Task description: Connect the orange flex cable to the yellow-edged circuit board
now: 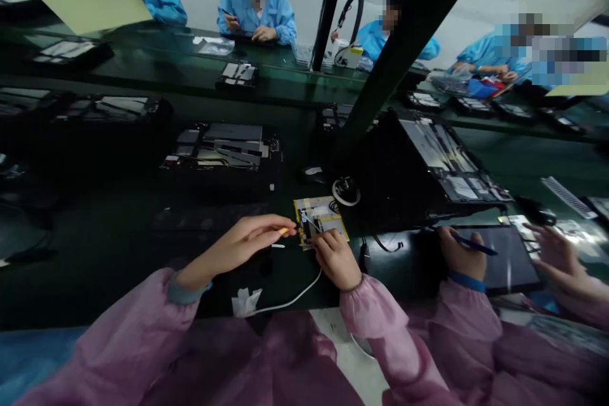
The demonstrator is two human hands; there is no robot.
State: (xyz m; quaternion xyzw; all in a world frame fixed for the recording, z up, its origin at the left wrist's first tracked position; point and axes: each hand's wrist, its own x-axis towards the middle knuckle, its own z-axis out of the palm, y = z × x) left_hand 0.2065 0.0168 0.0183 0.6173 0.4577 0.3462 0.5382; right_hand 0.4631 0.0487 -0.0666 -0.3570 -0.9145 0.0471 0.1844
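Note:
My left hand [238, 244] reaches in from the left with its fingers closed on a small orange piece [284, 230], just left of a yellow-edged open device [337, 233]. Over the device's lower edge, the fingers of my right hand [337, 259] are pinched together. What they hold is hidden or too small to name. A white cable [304, 292] curves from below my right hand to a crumpled white tag [246, 301]. Under my left fingertips lies a small white strip [278, 245].
Behind the device are a round white-rimmed item [346, 191] and an opened tablet [228, 147]. A stack of opened tablets [447, 158] stands right. A co-worker's hand [464, 254] holds a blue pen by a dark-screened tablet [499, 257]. A dark post [404, 44] slants across the bench.

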